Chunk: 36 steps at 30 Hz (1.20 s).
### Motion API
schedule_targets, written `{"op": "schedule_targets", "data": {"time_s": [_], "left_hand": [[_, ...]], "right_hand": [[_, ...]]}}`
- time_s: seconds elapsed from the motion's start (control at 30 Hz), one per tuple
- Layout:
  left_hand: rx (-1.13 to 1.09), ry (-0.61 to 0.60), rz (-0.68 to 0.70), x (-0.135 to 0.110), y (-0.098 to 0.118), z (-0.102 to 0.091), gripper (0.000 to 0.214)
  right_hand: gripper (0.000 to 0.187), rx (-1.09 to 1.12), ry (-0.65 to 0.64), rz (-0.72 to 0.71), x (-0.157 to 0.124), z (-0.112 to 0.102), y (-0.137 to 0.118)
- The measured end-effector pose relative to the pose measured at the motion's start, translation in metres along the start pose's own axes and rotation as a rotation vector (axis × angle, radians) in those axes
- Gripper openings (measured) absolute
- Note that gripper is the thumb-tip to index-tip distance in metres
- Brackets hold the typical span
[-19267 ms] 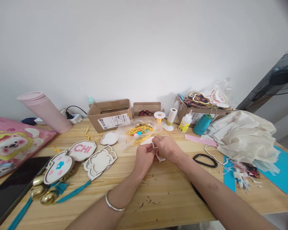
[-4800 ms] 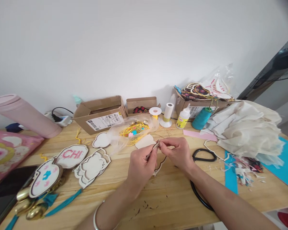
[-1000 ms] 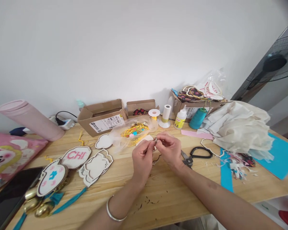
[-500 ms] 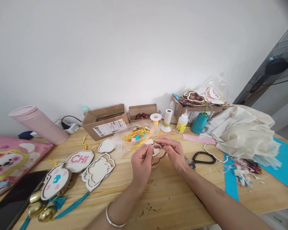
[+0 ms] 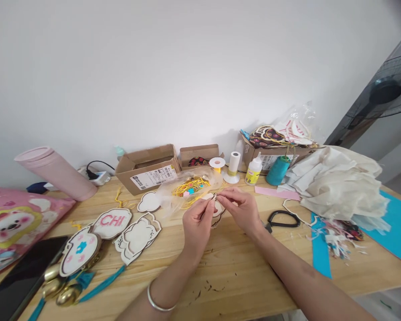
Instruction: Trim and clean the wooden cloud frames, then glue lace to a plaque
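Observation:
Near the middle of the table, my left hand (image 5: 198, 220) pinches a small cut-out wooden frame (image 5: 215, 196) with a dark edge, held just above the surface. The fingertips of my right hand (image 5: 243, 210) close on the same frame at its top tab, partly covering it. Part of the frame hangs below my fingers, over a pale area I cannot make out. Black-handled scissors (image 5: 284, 224) lie right of my right hand, their blades mostly hidden. Behind my hands rests a clear bag of yellow cords (image 5: 191, 186).
Stacked cloud-shaped wooden pieces (image 5: 138, 236) and a "CHI" plaque (image 5: 112, 223) lie left. A glue bottle (image 5: 253, 170), teal thread cone (image 5: 278, 170) and open cardboard box (image 5: 147, 167) stand behind. Crumpled cream fabric (image 5: 344, 187) and blue felt (image 5: 321, 256) are right.
My right hand's fingertips have shifted slightly left and up to the frame's top tab. The frame has turned, showing less of its outline. My left hand keeps its pinch.

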<state>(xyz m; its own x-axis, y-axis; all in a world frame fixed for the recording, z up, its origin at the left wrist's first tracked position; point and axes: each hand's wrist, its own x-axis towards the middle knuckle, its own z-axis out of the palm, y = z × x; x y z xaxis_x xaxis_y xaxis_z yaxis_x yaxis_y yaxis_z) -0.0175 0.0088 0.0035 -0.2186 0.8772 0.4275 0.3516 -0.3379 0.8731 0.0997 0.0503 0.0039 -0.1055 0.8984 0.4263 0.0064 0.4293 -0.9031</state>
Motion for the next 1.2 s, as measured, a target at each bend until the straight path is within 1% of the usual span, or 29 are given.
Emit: {"op": "schedule_targets", "data": {"time_s": [0.13, 0.2, 0.23, 0.4, 0.5, 0.57, 0.63, 0.7, 0.8, 0.87, 0.93, 1.03, 1.2], "left_hand": [[0.021, -0.007, 0.012, 0.000, 0.000, 0.000, 0.024], [0.031, -0.017, 0.017, -0.001, -0.001, 0.001, 0.024], [0.032, -0.019, 0.016, -0.001, -0.001, 0.001, 0.024], [0.001, -0.033, -0.032, -0.002, -0.004, 0.002, 0.025], [-0.088, -0.091, -0.116, 0.000, -0.005, 0.002, 0.020], [-0.130, -0.133, -0.151, 0.001, -0.003, 0.000, 0.023], [-0.113, -0.152, -0.126, 0.002, -0.001, -0.001, 0.025], [-0.071, -0.135, -0.060, 0.002, 0.002, -0.002, 0.025], [-0.048, -0.089, 0.006, 0.001, 0.004, -0.003, 0.025], [-0.041, -0.077, -0.007, 0.000, 0.004, -0.003, 0.025], [-0.024, -0.064, -0.025, 0.000, 0.002, -0.003, 0.025], [0.014, -0.043, 0.020, 0.000, 0.000, -0.003, 0.023], [0.089, -0.109, 0.145, 0.001, -0.003, -0.004, 0.024]], "right_hand": [[0.007, 0.109, 0.014, 0.222, 0.001, 0.003, -0.002], [0.007, 0.133, 0.035, 0.274, 0.001, 0.005, -0.002], [0.008, 0.134, 0.042, 0.272, 0.000, 0.005, -0.001], [0.010, 0.055, 0.028, 0.125, -0.001, 0.004, 0.006], [0.015, -0.055, 0.009, 0.006, -0.002, 0.001, 0.008], [0.018, -0.148, -0.014, -0.094, -0.003, 0.000, 0.008], [0.019, -0.217, -0.023, -0.187, -0.003, -0.001, 0.007], [0.019, -0.239, -0.002, -0.240, -0.003, 0.000, 0.005], [0.019, -0.207, 0.045, -0.221, -0.005, 0.001, 0.002], [0.018, -0.181, 0.079, -0.187, -0.006, 0.001, -0.002], [0.014, -0.203, 0.088, -0.168, -0.008, 0.001, -0.007], [0.012, -0.301, 0.026, -0.147, -0.009, 0.001, -0.012], [0.010, -0.441, -0.039, -0.081, -0.009, 0.000, -0.010]]}}
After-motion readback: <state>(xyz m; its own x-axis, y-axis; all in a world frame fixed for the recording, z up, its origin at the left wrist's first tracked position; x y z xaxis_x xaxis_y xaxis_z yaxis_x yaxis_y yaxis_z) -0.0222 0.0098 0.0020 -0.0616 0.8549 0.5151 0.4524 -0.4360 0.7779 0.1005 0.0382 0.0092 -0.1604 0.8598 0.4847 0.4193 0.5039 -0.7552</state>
